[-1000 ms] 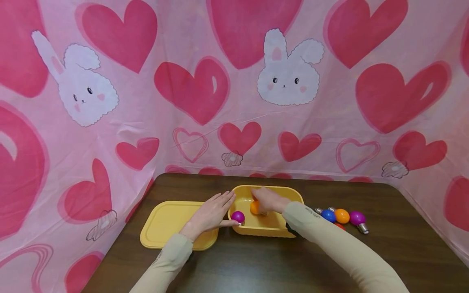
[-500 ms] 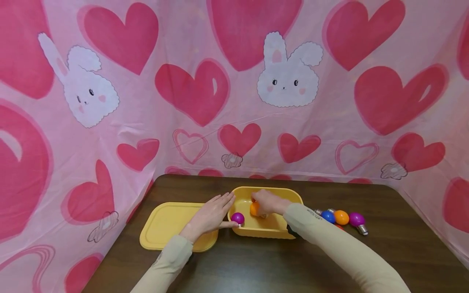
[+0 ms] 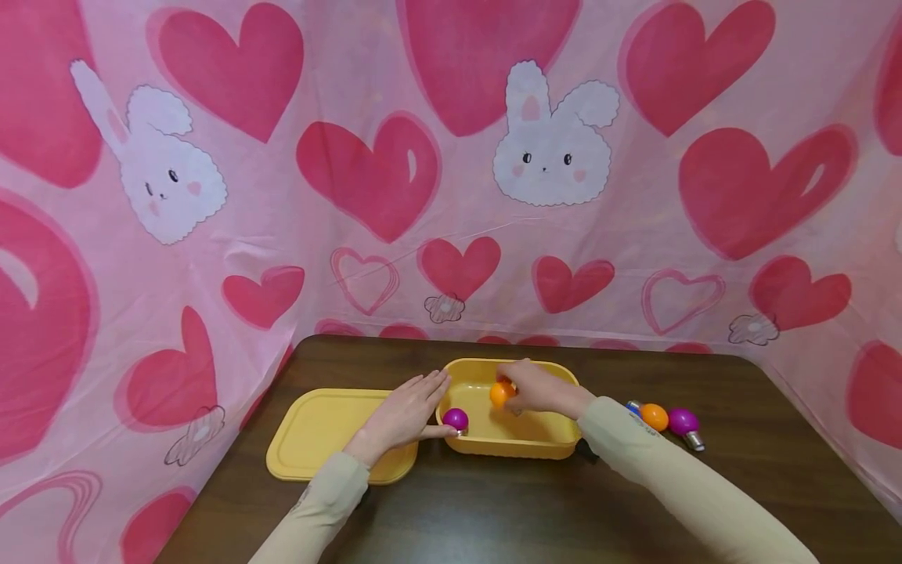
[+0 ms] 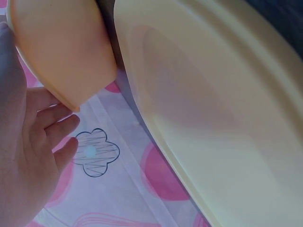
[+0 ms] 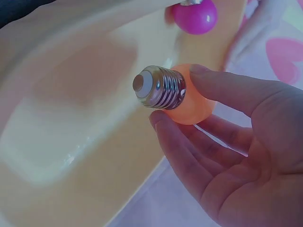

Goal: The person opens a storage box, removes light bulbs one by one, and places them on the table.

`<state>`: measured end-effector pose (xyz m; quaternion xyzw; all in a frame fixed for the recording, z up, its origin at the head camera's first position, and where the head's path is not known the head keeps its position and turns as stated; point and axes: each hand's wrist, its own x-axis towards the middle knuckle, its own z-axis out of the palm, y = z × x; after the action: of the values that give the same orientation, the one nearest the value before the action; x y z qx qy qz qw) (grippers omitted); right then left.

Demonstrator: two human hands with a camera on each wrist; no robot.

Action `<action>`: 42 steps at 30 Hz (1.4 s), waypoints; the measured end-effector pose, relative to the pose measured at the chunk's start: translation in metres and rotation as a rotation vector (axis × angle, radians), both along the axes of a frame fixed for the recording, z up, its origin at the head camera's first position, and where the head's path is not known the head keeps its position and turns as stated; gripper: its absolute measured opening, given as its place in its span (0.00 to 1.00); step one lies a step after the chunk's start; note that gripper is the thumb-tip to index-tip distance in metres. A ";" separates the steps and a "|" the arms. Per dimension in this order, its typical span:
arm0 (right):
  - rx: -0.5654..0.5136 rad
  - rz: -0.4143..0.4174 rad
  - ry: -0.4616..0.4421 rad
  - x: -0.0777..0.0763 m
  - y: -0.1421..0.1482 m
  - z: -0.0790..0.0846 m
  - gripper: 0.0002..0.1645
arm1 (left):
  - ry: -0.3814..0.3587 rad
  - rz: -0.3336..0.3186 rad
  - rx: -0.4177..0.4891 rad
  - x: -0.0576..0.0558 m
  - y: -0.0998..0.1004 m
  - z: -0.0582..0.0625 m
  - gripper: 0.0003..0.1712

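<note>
Inside the yellow box [image 3: 510, 449], my right hand [image 3: 543, 390] pinches an orange light bulb [image 3: 502, 394] between thumb and fingers. In the right wrist view, the silver screw base of that light bulb [image 5: 163, 87] points away from the palm. A purple light bulb [image 3: 455, 421] lies in the box's left end. My left hand [image 3: 403, 415] rests at the box's left end with its fingers straight, the thumb stretched along the near left corner. The left wrist view shows fingertips of the left hand [image 4: 33, 137] touching the box's rim.
A yellow lid [image 3: 324, 435] lies flat left of the box, partly under the left hand. Right of the box are another orange bulb [image 3: 654, 417], a purple bulb [image 3: 683, 422] and a blue one [image 3: 633, 408] mostly behind the right sleeve. A heart-patterned cloth hangs behind the table.
The right hand has moved a little to the right with the orange light bulb. Its sleeve now covers more of the bulbs on the table. The left hand has stayed in place.
</note>
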<state>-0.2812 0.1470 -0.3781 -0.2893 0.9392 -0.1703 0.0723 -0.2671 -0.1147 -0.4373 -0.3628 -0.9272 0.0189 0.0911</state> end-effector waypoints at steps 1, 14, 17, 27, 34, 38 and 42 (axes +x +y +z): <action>-0.008 -0.004 0.002 0.001 0.003 0.001 0.17 | -0.002 -0.001 0.003 0.000 0.000 0.000 0.51; -0.103 -0.027 0.120 0.010 0.055 0.027 0.20 | 0.023 -0.011 0.021 -0.002 -0.001 -0.001 0.51; -0.105 -0.054 0.147 0.012 0.071 0.032 0.20 | 0.023 -0.020 0.024 -0.003 -0.001 -0.002 0.51; -0.083 -0.133 0.180 0.031 0.122 0.036 0.22 | 0.011 -0.019 0.029 -0.005 -0.001 0.000 0.51; -0.084 -0.198 0.180 0.042 0.153 0.026 0.21 | -0.019 -0.007 0.035 -0.003 0.000 0.001 0.51; -0.098 -0.240 0.173 0.047 0.171 0.021 0.22 | -0.035 -0.004 0.042 -0.002 0.001 0.001 0.51; -0.100 -0.278 0.188 0.053 0.190 0.016 0.23 | -0.039 -0.007 0.046 -0.002 0.002 0.001 0.51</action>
<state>-0.2287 0.3366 -0.3618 -0.1746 0.9631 -0.1972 -0.0546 -0.2692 -0.1125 -0.4366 -0.3639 -0.9278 -0.0096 0.0815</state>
